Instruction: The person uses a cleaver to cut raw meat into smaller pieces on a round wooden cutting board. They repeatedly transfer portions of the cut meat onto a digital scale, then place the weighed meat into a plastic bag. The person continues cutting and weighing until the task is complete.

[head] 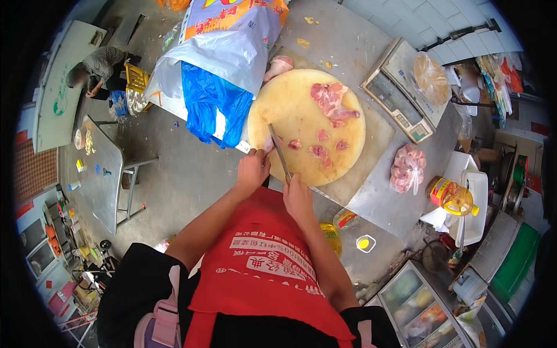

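A round cutting board (278,104) lies before me on a metal table. At its near left edge my left hand (254,168) pinches a pale piece of raw meat (270,143). My right hand (297,196) grips the handle of a cleaver (279,148), whose blade stands edge-on against that piece. Several small raw chunks (320,152) are scattered to the right of the blade. Farther back on the board rests a larger raw leg portion (329,102), with the bone end pointing right. Behind the board lies a raw poultry drumstick (280,66).
Left of the board stands a large printed sack (226,39) with a blue plastic bag (213,104). To the right are a digital scale (398,93), a tied bag of meat chunks (408,167) and an oil bottle (452,195). A person (102,69) bends near a yellow crate (137,77).
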`<state>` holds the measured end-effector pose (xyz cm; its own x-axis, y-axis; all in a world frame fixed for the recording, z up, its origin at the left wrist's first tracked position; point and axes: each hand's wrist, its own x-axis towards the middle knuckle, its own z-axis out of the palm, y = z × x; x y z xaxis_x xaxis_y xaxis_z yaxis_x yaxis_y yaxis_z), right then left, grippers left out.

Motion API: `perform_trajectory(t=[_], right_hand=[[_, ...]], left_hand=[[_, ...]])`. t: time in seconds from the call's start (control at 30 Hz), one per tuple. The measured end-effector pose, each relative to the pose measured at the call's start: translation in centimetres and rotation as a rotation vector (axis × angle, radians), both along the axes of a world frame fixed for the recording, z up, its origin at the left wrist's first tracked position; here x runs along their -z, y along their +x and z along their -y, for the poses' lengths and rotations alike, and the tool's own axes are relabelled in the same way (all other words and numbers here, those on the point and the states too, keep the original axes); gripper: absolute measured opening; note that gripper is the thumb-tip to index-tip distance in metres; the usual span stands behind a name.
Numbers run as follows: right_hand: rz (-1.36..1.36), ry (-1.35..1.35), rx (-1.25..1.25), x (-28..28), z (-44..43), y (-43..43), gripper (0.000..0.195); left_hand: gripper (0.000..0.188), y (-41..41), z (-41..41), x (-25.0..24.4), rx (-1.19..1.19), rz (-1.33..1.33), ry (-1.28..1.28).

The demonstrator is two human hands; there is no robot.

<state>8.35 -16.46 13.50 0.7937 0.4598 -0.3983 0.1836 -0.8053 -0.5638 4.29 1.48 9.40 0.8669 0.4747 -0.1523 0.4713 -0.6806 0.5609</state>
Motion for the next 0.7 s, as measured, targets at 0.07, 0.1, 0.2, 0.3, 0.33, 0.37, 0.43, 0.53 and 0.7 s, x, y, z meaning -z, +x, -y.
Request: perform_trajectory(t=[0.07, 0.1, 0.2, 0.3, 0.33, 0.37, 0.43, 0.53, 0.7], right_hand=[[0.009, -0.011, 0.024, -1.1, 0.2, -0.2, 0.03], [0.003, -0.02, 0.03, -2.0, 0.3, -0.5, 0.029], [0.069, 0.174, 0.075, -5.7, -0.4, -0.4, 0.027], [0.239, 0.444, 0.167, -9.0, -1.5, -0.8, 0.026], [0.215, 0.52, 0.203, -8.3, -1.3, -1.3, 0.024], [0.121, 0.356, 0.155, -6.6, -1.0, -1.7, 0.025], [-0.048, 0.025, 0.063, -1.9, 0.0, -2.2, 0.026], [-0.041, -0.005, 0.07, 0.1, 1.6, -1.6, 0.027], [-0.035, -0.069, 0.185, -2.7, 2.4, 0.8, 0.028]], left_hand=[[0.014, 0.1, -0.2, -0.3, -0.01, -0.03, -0.002], [0.014, 0.0, -0.2, -0.3, -0.023, -0.024, -0.001], [0.016, 0.1, -0.2, 0.0, -0.01, -0.017, 0.002], [0.016, 0.1, -0.3, 0.7, -0.025, -0.002, -0.019], [0.016, 0.0, -0.2, 0.8, -0.021, -0.013, -0.006], [0.016, -0.1, -0.2, 0.9, -0.017, -0.024, 0.007], [0.016, 0.3, -0.1, 0.6, 0.0, -0.035, 0.02], [0.015, 0.0, -0.3, 0.6, 0.018, -0.028, 0.044], [0.017, 0.2, -3.2, 0.6, 0.058, 0.201, 0.059]])
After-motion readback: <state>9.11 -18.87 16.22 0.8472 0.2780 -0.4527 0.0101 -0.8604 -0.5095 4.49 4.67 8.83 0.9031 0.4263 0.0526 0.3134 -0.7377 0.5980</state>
